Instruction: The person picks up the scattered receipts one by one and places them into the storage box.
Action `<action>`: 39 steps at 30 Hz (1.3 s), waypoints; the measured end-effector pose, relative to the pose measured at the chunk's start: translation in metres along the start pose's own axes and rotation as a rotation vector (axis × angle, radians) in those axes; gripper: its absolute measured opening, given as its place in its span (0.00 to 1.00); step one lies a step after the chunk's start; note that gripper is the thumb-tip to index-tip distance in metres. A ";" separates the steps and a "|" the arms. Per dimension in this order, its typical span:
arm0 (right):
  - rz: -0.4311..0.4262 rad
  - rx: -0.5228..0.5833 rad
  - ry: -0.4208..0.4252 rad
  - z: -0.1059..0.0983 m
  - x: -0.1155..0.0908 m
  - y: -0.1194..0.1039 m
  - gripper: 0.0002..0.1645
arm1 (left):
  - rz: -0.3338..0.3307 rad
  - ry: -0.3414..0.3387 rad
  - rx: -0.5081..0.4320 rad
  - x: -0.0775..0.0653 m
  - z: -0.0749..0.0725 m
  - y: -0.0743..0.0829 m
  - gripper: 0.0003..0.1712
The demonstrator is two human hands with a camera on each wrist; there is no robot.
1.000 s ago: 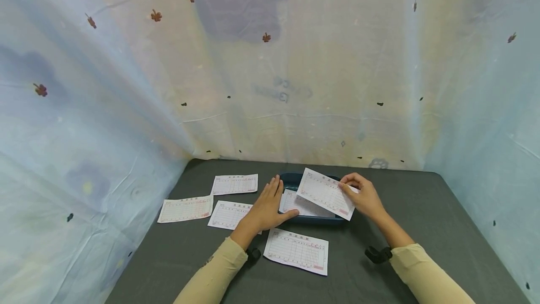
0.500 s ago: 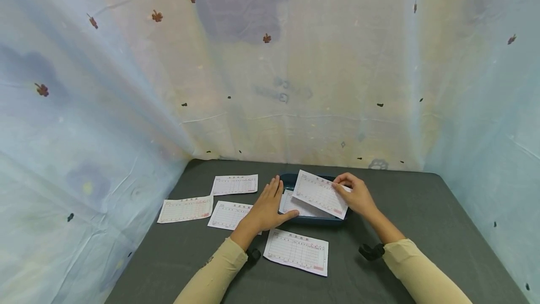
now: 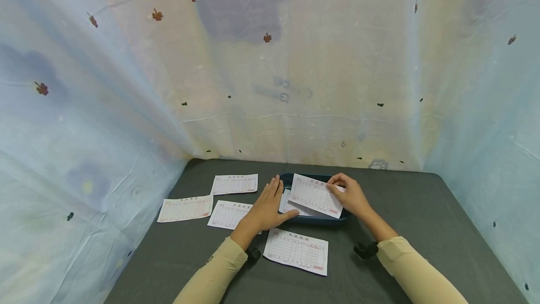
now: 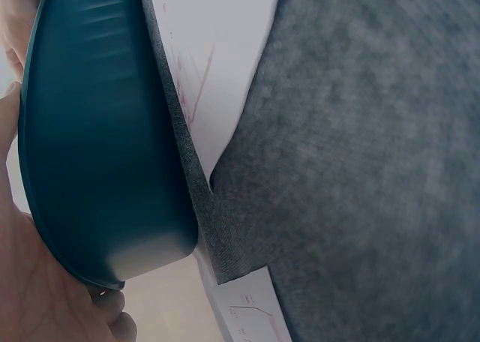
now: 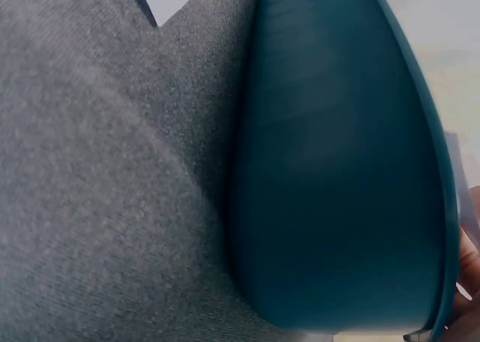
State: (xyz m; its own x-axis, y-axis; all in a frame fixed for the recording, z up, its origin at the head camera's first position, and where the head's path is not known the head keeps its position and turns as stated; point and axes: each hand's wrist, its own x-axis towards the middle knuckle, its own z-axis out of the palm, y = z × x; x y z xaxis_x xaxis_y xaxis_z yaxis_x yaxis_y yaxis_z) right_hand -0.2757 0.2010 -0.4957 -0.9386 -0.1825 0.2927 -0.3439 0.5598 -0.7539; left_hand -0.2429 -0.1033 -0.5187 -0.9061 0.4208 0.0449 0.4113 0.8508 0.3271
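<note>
Dark-teal tray (image 3: pixel 316 221) stands on the table (image 3: pixel 379 266). Held slip (image 3: pixel 316 194) is tilted over it, partly covering the inner slip (image 3: pixel 285 203). Right hand (image 3: pixel 351 195), at the tray's 3 o'clock: fingers pinch the held slip near its 2 o'clock corner. Left hand (image 3: pixel 265 209), at 9 o'clock: fingers straight against the tray's end, grasping nothing. Caution: releasing at this tilt could catch the sheet on the 5 o'clock rim; overlap could drag the inner slip askew.

Table (image 3: pixel 422 229) (grey), 4 printed slips (image 3: pixel 297 251), teal tray (image 4: pixel 105 154)
</note>
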 end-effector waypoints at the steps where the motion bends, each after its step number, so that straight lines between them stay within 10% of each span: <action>1: 0.002 0.002 0.001 0.000 0.001 0.000 0.05 | -0.001 0.000 -0.001 0.000 0.000 0.000 0.68; 39: 0.043 -0.171 -0.089 0.019 -0.005 -0.005 0.04 | 0.006 0.014 -0.009 -0.001 -0.001 0.002 0.68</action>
State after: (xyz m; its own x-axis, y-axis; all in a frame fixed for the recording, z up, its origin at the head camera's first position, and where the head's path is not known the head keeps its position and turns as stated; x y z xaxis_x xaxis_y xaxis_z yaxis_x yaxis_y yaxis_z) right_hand -0.2698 0.1839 -0.5042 -0.9537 -0.2215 0.2034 -0.3007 0.6968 -0.6512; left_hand -0.2413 -0.1028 -0.5170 -0.9049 0.4213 0.0596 0.4158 0.8456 0.3348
